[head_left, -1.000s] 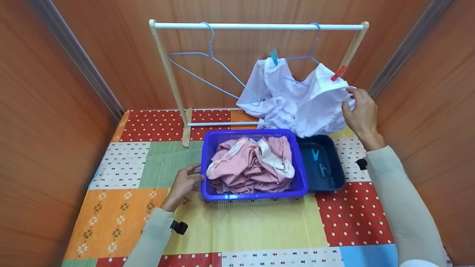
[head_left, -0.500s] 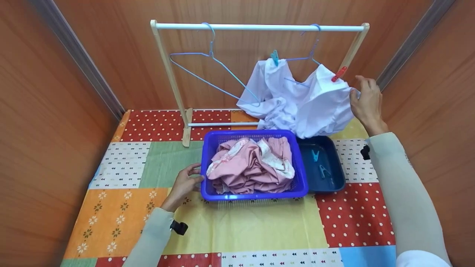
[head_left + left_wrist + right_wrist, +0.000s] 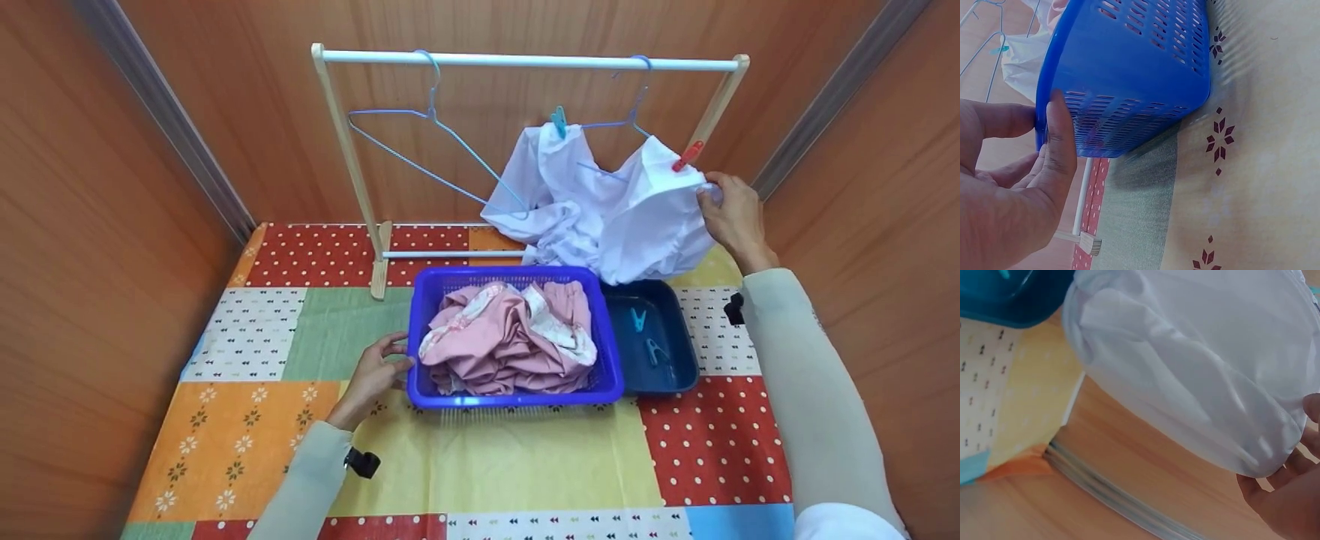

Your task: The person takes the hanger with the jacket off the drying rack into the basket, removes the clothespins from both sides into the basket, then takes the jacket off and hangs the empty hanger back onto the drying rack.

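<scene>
In the head view a white garment (image 3: 660, 225) hangs from a blue wire hanger (image 3: 634, 112), held by a teal clothespin (image 3: 559, 122) and a red clothespin (image 3: 688, 156). My right hand (image 3: 736, 216) pinches the garment's right edge, just below the red clothespin. The right wrist view has these fingertips (image 3: 1311, 406) at the rim of the white cloth (image 3: 1196, 365). My left hand (image 3: 373, 375) grips the left rim of a purple-blue basket (image 3: 517, 401), thumb and fingers on both sides of it in the left wrist view. Crumpled pink clothes (image 3: 495, 337) with white trim fill the basket.
A white rod rack (image 3: 525, 59) with wooden posts stands at the back. A bare blue hanger (image 3: 431, 116) hangs on its left half. Right of the basket, a dark blue tray (image 3: 679, 379) holds two blue clothespins (image 3: 638, 320). Wooden walls rise close around the patchwork-covered table.
My right hand reached further right with fingers lifted, then came back to pinch the garment's edge. My left hand and the basket have stayed in place.
</scene>
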Tool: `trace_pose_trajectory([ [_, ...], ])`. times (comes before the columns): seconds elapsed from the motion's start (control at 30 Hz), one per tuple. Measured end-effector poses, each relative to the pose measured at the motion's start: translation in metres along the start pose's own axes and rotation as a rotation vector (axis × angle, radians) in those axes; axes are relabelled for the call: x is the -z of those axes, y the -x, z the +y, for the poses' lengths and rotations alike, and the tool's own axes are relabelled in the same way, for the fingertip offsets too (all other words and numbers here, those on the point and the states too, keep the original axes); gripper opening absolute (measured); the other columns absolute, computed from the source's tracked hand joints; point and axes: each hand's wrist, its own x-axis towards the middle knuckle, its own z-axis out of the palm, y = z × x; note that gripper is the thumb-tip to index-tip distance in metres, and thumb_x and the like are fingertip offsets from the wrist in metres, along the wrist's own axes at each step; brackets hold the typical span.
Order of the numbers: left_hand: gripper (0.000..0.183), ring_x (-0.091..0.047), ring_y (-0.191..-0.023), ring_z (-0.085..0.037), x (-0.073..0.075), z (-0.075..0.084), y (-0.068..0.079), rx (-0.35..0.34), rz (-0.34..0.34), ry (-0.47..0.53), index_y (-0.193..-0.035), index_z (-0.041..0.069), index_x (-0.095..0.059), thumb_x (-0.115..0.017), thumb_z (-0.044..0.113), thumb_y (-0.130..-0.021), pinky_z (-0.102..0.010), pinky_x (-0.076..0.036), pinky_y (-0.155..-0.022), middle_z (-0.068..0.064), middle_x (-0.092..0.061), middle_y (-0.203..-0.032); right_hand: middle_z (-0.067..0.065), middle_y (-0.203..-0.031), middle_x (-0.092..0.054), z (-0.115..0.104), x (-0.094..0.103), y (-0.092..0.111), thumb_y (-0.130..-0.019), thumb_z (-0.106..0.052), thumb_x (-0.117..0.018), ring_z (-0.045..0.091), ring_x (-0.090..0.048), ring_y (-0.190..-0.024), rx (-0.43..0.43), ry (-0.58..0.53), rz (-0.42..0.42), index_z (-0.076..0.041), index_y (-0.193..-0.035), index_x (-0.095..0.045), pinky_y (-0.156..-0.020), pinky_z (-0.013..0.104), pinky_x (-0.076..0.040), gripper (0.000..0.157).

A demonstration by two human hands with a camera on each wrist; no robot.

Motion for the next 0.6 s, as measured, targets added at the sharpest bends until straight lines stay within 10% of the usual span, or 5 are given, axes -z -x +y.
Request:
trace_pose_trajectory([
  [0.6,0.053,-0.07,-0.078,-0.021,-0.001,0.0,0.002,0.003,0.003,0.018,-0.143,0.011,-0.048,-0.062,0.007,-0.092,-0.04,-0.061,-0.064,-0.019,-0.059,-0.121,0.025,-0.13,-0.058,-0.016,-0.006,-0.006,-0.1,-0.049,-0.044,0.043,-0.054,-0.111,-0.066,0.042,-0.079,-0.004,-0.133,-0.056,-0.095,0.059,-0.045,0.057],
])
